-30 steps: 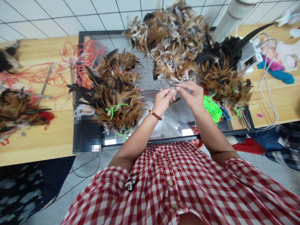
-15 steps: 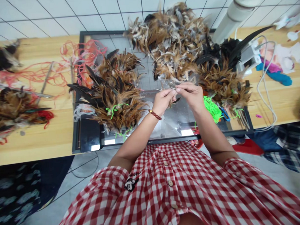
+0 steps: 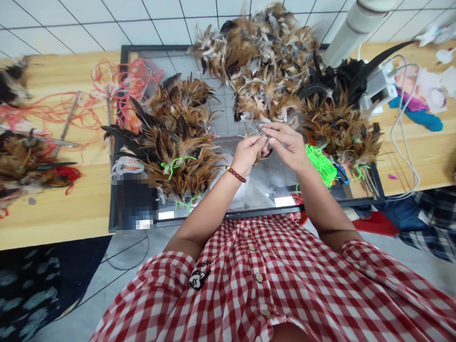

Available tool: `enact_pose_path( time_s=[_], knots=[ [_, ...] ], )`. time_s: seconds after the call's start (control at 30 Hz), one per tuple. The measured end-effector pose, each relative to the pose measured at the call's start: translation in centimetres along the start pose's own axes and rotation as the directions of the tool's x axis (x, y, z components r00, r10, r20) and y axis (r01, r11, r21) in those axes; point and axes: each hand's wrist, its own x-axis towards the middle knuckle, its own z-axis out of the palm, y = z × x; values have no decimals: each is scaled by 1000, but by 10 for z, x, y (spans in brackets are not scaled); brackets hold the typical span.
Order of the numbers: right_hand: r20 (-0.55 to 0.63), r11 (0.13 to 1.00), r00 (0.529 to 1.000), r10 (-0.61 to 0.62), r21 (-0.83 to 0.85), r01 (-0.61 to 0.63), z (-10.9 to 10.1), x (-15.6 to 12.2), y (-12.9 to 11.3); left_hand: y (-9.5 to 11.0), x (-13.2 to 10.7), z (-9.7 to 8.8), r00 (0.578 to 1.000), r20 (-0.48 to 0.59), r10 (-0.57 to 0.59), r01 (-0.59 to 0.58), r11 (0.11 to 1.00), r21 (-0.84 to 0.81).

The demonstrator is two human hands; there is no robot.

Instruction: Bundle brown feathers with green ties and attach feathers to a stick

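Note:
My left hand (image 3: 249, 154) and my right hand (image 3: 286, 144) meet over the middle of a glass panel with a dark frame (image 3: 215, 218). Both are closed, fingertips pinched together on small feathers (image 3: 258, 153), of which brown and dark bits show beneath the fingers. How many feathers are held is hidden. Just beyond the hands lies a large heap of loose brown and white feathers (image 3: 268, 63). To the left rest bundles of brown feathers (image 3: 189, 142) with bright green ties. Beside my right wrist sits a hank of green string (image 3: 321, 166).
Right of the string are blue-handled scissors (image 3: 341, 173) and more brown feathers (image 3: 346, 120). A white bottle (image 3: 353, 27) and a white charger with cable (image 3: 379, 91) stand behind. Tangled red string (image 3: 70, 108) covers the left. People's clothing (image 3: 25, 291) shows at both sides.
My right hand has shifted slightly left, its fingers now closer over the left fingertips. The feathers in the pinch have moved a little. The bundles and heap stay put.

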Motion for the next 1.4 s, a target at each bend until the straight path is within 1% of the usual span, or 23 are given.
enact_pose_path(
  time_s=[0.07,0.2,0.4,0.5,0.63,0.7,0.8,0.87,0.97,1.07,1.13,1.2,1.3,1.4],
  knots=[
    [20,1000,1000,-6,-13,7,-1,-1,1,3,-1,2,1000,-22,-16,15,1000,-16],
    [-11,997,1000,8,82,-7,-3,-3,1,10,-3,4,997,-56,-50,48,998,-45],
    [52,997,998,44,63,-47,0,-2,-5,9,-2,1,996,-90,-6,7,1000,4],
    [1,994,997,78,77,-78,0,-1,-5,8,-1,1,994,-110,4,-6,1000,-14],
    [-148,983,976,157,115,-141,2,-1,-2,11,0,4,989,-143,32,-34,999,-15],
    [-153,972,968,197,161,-172,4,-2,0,12,-1,5,986,-159,57,-52,998,31],
    [-100,954,967,234,215,-209,7,-2,0,13,-2,5,980,-169,103,-84,989,119],
    [-103,965,973,209,185,-187,7,-1,-2,12,-3,4,978,-168,125,-99,983,157],
    [-109,994,989,98,50,-93,4,1,-9,7,-2,1,975,-172,141,-112,980,165],
    [-44,998,999,7,-59,-10,-2,1,-16,3,2,-2,963,-210,171,-138,977,163],
    [10,998,1000,-22,-58,22,-5,0,-19,1,5,-4,948,-258,186,-144,974,174],
    [34,999,998,-44,-25,45,-7,0,-20,1,7,-5,939,-292,182,-132,974,183],
    [13,996,997,-76,-44,76,-7,0,-18,3,7,-5,937,-298,181,-129,974,187],
    [-7,992,998,-63,-107,62,-5,0,-15,4,6,-2,936,-297,191,-137,971,194]
  ],
)
